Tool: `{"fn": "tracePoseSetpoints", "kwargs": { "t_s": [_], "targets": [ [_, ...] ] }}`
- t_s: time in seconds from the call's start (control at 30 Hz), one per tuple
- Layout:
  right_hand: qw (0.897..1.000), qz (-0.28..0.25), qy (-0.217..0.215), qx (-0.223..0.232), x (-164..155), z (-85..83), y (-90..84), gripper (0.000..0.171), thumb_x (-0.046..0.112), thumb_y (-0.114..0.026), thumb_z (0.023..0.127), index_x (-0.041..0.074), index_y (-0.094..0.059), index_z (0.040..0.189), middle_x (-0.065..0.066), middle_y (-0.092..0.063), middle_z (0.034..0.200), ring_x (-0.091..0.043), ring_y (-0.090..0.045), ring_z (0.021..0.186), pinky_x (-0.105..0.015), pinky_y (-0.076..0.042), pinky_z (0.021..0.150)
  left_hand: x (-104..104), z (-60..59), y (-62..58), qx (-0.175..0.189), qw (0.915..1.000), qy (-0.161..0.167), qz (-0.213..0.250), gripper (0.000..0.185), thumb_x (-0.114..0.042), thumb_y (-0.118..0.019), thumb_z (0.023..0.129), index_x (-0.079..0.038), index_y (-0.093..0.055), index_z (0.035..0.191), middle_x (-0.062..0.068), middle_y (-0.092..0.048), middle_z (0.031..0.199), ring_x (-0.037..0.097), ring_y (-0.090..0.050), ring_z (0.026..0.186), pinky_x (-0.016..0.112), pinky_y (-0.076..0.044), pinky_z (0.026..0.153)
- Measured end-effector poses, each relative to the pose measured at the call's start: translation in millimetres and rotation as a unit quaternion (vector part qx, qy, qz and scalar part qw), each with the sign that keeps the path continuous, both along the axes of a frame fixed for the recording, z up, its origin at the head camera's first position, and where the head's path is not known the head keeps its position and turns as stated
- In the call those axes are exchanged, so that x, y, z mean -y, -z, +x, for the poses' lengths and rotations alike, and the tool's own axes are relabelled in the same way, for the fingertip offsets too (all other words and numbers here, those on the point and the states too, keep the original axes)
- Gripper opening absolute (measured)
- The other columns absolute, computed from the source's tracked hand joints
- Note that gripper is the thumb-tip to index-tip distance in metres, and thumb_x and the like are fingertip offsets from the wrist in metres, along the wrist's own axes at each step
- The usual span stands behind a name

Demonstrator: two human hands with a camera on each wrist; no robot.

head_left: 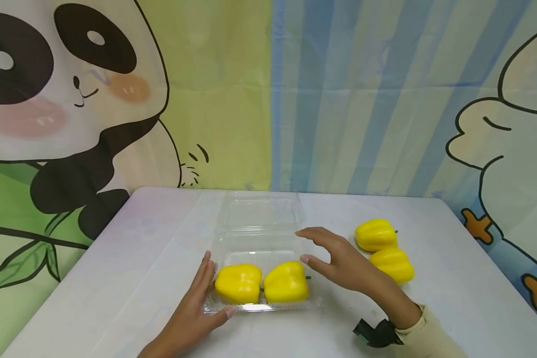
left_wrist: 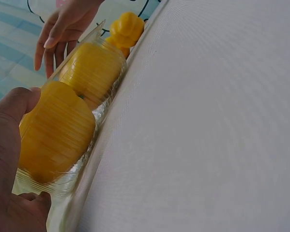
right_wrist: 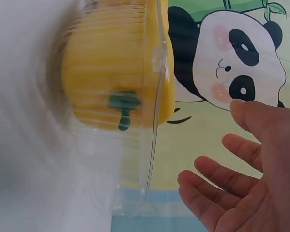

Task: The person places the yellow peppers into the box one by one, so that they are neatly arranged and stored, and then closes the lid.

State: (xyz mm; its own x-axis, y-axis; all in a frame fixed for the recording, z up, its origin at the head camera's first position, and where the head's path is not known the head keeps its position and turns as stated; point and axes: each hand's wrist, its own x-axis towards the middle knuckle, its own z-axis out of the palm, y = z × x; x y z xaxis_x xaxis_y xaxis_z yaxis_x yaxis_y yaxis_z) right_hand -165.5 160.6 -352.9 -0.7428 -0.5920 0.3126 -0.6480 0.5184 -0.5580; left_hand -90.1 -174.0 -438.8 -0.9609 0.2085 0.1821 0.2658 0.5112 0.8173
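Clear hinged plastic clamshell box [head_left: 259, 238] lies open near the front of the white table [head_left: 138, 258], two glossy yellow bell peppers [head_left: 238, 283] [head_left: 286, 282] side by side in its front tray. The left hand [head_left: 197, 303], fingers straight, rests against the tray's left edge, steadying it. The right hand [head_left: 335, 258] hovers relaxed and empty beside the tray's right edge. Filling seems half done; two more yellow peppers [head_left: 376, 234] [head_left: 393, 264] wait to the right, so the next move likely needs a reach and grasp there.
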Motion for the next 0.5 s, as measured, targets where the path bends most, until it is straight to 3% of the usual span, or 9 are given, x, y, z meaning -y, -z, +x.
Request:
{"fn": "tracePoseSetpoints", "kwargs": {
  "t_s": [0.23, 0.5],
  "targets": [
    [1.0, 0.011, 0.026, 0.006, -14.1, 2.9, 5.6, 0.048, 0.038, -0.063, 0.095, 0.024, -0.051, 0.14, 0.004, -0.05, 0.141, -0.021, -0.053, 0.123, -0.041, -0.049, 0.097, 0.2, -0.4, 0.1, -0.004, 0.9999, 0.004, 0.011, 0.11, -0.048, -0.078, 0.078, 0.001, -0.015, 0.154, -0.01, 0.007, 0.162, 0.019, -0.018, 0.142, 0.015, -0.027, 0.102],
    [0.999, 0.002, 0.041, 0.005, -29.9, 6.8, 5.6, 0.049, 0.038, -0.065, 0.093, 0.024, -0.052, 0.138, 0.006, -0.05, 0.139, -0.021, -0.054, 0.121, -0.038, -0.05, 0.096, 1.3, 0.7, 0.3, -0.014, 0.9999, -0.001, 0.002, 0.109, -0.048, -0.078, 0.078, 0.002, -0.016, 0.153, -0.009, 0.007, 0.162, 0.02, -0.019, 0.142, 0.016, -0.026, 0.102]
  ]
}}
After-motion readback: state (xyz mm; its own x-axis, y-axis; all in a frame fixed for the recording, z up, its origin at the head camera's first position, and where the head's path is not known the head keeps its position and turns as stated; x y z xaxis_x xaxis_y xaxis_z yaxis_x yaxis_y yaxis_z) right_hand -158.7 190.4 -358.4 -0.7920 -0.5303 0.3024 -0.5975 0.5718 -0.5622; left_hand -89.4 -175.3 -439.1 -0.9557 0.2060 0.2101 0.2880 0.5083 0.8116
